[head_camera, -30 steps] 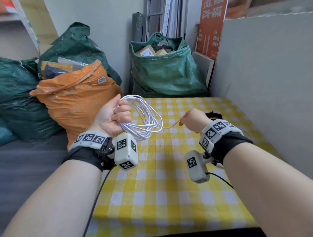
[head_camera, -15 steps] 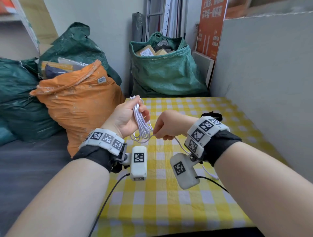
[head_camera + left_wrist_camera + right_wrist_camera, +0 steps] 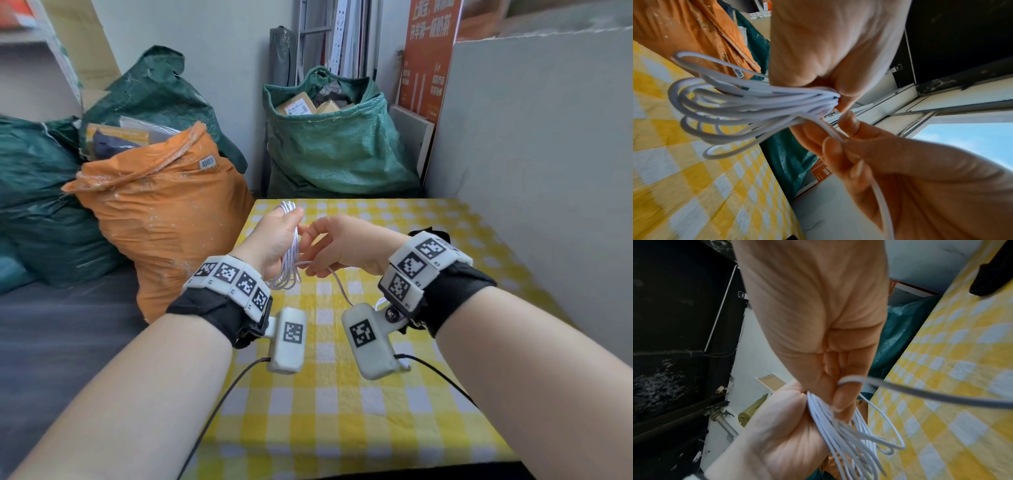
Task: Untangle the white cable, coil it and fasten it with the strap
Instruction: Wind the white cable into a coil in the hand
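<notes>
The white cable (image 3: 290, 255) is gathered into a narrow upright bundle of loops, and my left hand (image 3: 278, 233) grips it round the middle above the yellow checked table (image 3: 325, 414). The loops (image 3: 731, 104) fan out below the fist. My right hand (image 3: 323, 247) is right against the bundle and pinches the loose tail (image 3: 878, 193), which crosses the bundle. The tail (image 3: 941, 396) trails off toward the table. A black strap (image 3: 442, 233) lies on the cloth behind my right wrist, mostly hidden; its end (image 3: 995, 272) shows in the right wrist view.
An orange sack (image 3: 164, 219) stands at the table's left edge, with dark green sacks (image 3: 34, 205) behind it. Another green sack (image 3: 337, 150) of parcels sits beyond the far edge. A grey board (image 3: 534, 147) walls the right side.
The wide round coil has been squeezed into a narrow bundle in my left hand. My right hand has come in from the right with the tail and now meets the bundle.
</notes>
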Available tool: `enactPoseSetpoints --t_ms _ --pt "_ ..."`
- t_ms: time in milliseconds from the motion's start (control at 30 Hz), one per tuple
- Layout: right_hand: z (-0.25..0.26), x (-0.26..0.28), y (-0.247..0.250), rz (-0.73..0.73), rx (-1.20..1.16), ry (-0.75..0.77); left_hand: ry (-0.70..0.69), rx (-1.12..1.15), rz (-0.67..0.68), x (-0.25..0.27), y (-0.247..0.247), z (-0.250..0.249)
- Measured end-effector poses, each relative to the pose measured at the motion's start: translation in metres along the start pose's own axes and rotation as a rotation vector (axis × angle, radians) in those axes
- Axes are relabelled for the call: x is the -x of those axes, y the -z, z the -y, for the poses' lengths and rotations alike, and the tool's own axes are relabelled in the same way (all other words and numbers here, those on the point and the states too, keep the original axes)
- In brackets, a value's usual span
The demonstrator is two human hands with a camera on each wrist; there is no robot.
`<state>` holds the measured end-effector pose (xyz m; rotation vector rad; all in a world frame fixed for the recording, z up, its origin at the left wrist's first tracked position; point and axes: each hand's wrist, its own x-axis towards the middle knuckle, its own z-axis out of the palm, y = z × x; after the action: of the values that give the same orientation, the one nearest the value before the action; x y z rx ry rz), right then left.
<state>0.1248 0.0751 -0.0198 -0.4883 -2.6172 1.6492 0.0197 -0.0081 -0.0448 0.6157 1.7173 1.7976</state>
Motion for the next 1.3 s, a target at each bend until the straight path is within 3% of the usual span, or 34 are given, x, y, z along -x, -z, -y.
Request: enactPoseSetpoints --t_ms 133,300,467,567,767,933,1167,1233,1300 --pt "0.003 -0.001 -0.001 -0.115 0.135 0.105 0.007 -0.095 0.049 0.001 -0.004 0.002" --pt "0.005 0.001 0.000 -0.126 0.228 0.122 0.023 -0.300 0.088 0.004 -0.006 0.003" --pt "-0.001 0.001 0.013 -0.227 0.374 0.099 0.095 -0.406 0.127 0.001 -0.004 0.004" --pt "-0.008 -0.002 0.021 -0.337 0.393 0.109 0.197 -0.404 0.242 0.004 0.000 0.003" --pt "-0.019 -0.008 0.026 -0.528 0.469 0.180 0.434 -0.241 0.500 0.009 0.006 0.001" --pt "-0.028 -0.010 0.034 -0.613 0.416 0.162 0.381 -0.180 0.650 0.017 0.008 -0.003" --pt "-0.039 -0.011 0.039 -0.681 0.522 0.060 0.359 0.160 0.642 0.012 0.011 -0.007" --pt "-0.037 -0.011 0.038 -0.647 0.513 0.069 0.348 0.264 0.664 0.010 0.013 -0.009" --pt "-0.034 -0.010 0.036 -0.537 0.275 0.058 0.340 0.369 0.736 0.009 0.015 -0.011"
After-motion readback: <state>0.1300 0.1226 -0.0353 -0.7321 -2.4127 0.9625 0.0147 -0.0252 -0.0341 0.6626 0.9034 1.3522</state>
